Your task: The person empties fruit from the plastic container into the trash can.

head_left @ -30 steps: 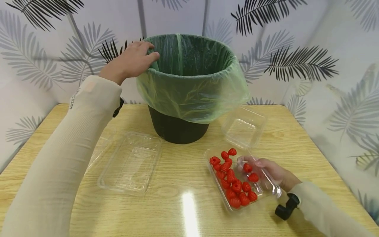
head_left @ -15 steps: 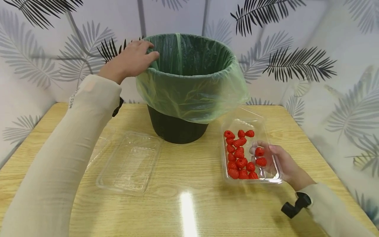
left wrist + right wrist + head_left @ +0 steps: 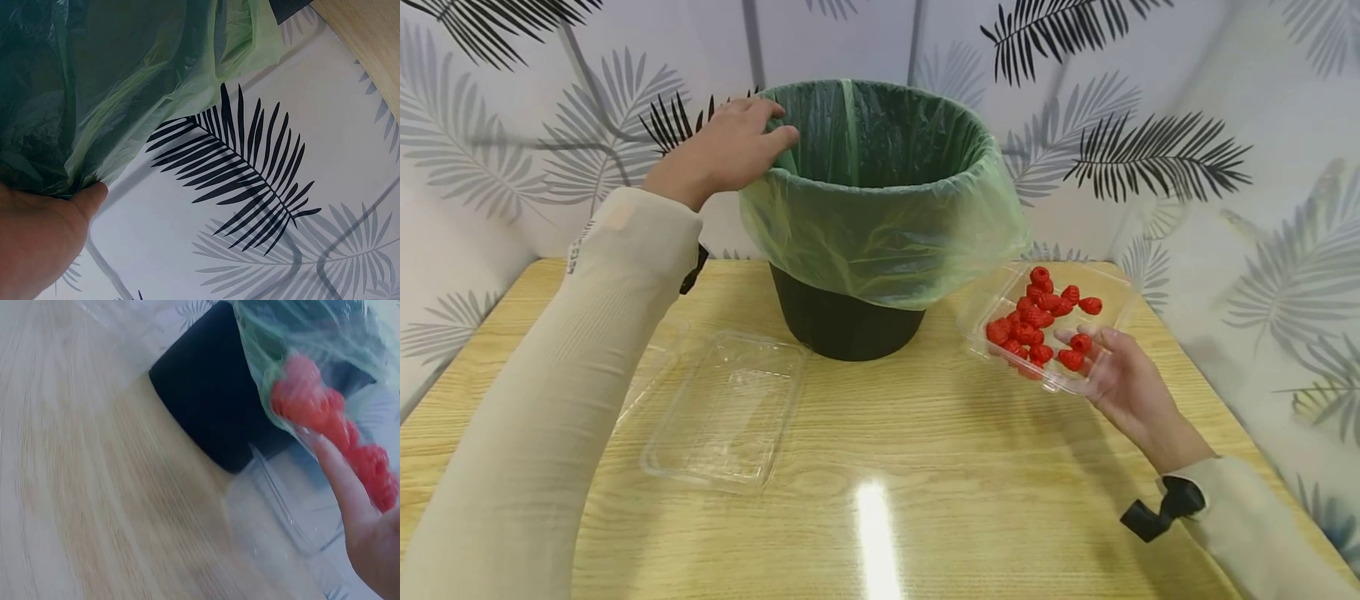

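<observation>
The right hand (image 3: 1123, 385) gripped a clear plastic tray of red raspberries (image 3: 1051, 325) at three o'clock of the green-lined black bin (image 3: 872, 208); the left hand (image 3: 722, 154) clasped its rim. Level carrying looked wise.

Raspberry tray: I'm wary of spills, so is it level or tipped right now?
Tipped. The clear raspberry tray, held off the table by the right hand, slants, and its berries bunch together.

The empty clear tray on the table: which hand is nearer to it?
Left, though neither touches the empty clear tray. The left hand grips the bin liner's rim above and behind it; the right hand holds the raspberry box far to its right.
</observation>
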Available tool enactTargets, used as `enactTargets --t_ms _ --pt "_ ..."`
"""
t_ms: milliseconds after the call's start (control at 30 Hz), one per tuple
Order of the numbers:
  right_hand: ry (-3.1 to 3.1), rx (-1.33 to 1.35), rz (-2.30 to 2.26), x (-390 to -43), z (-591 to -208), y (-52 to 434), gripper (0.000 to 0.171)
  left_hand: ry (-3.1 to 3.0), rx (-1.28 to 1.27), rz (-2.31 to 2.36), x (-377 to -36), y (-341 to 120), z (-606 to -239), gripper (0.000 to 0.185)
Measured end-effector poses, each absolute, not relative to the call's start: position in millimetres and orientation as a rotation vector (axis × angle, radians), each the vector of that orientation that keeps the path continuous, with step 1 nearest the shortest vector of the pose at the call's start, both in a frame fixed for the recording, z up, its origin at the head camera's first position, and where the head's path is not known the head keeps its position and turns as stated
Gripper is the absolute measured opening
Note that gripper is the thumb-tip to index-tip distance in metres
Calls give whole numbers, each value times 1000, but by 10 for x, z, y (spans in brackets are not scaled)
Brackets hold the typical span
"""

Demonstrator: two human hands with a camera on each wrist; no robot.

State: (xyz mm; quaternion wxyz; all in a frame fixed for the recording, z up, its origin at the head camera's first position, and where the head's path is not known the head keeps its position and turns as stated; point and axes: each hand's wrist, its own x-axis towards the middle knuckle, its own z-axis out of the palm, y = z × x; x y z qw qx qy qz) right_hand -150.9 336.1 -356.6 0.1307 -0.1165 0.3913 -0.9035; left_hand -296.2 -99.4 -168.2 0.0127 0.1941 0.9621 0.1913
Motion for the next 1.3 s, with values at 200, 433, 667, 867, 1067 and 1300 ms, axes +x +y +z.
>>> enactTargets --t_ms 200,433,667,867,1067,1300 --pt "1075 5 -2826 -1501 -3464 3281 11 2999 605 606 -2962 -994 -1683 64" --pt "1049 199 -2952 -1558 -3317 3236 16 2996 604 604 -2956 -999 -1681 64" --pt "1042 305 -3029 -1680 -3141 3224 18 2988 604 611 -2949 -999 -1680 64" --pt "1205 419 -3059 -1818 -2948 3220 39 2982 602 623 -2952 -989 -1669 63" --pt "1224 414 -3117 -1935 -2787 3205 39 2982 598 613 -2953 -983 -1670 63" --pt "1247 371 -3157 -2113 -2577 3152 35 2986 600 634 -2957 -994 -1675 63"
